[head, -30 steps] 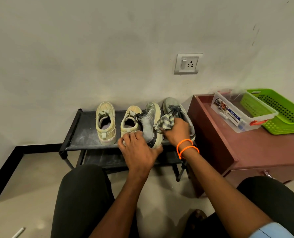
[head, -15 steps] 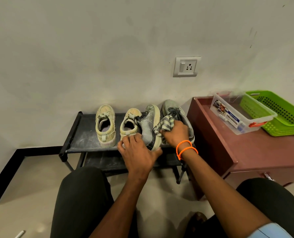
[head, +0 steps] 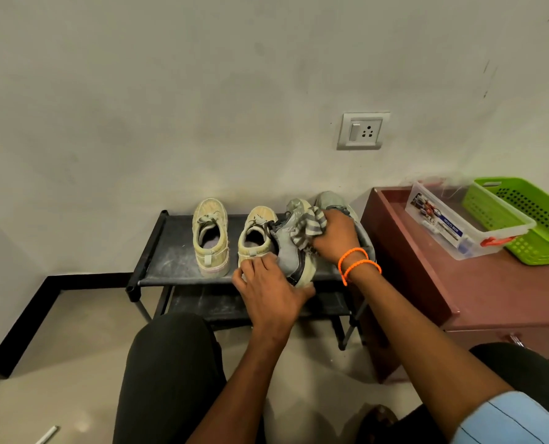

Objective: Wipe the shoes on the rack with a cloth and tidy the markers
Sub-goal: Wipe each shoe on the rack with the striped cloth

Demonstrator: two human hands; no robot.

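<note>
Four shoes sit on the dusty black rack (head: pixel 170 251). My left hand (head: pixel 266 283) grips the grey shoe (head: pixel 290 251), tipped on its side between a beige shoe (head: pixel 255 233) and its mate (head: pixel 329 200). My right hand (head: pixel 334 237) bunches the striped cloth (head: pixel 308 227) against it. Right, a wooden cabinet (head: pixel 458 283) holds a clear box (head: pixel 452 225) and perforated green basket (head: pixel 535 219); markers hidden.

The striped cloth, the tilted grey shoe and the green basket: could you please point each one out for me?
striped cloth (head: pixel 308 226), head view, on the bunched folds beside the right hand.
tilted grey shoe (head: pixel 290 251), head view, on its grey side panel.
green basket (head: pixel 545 216), head view, on its perforated inner wall.
</note>
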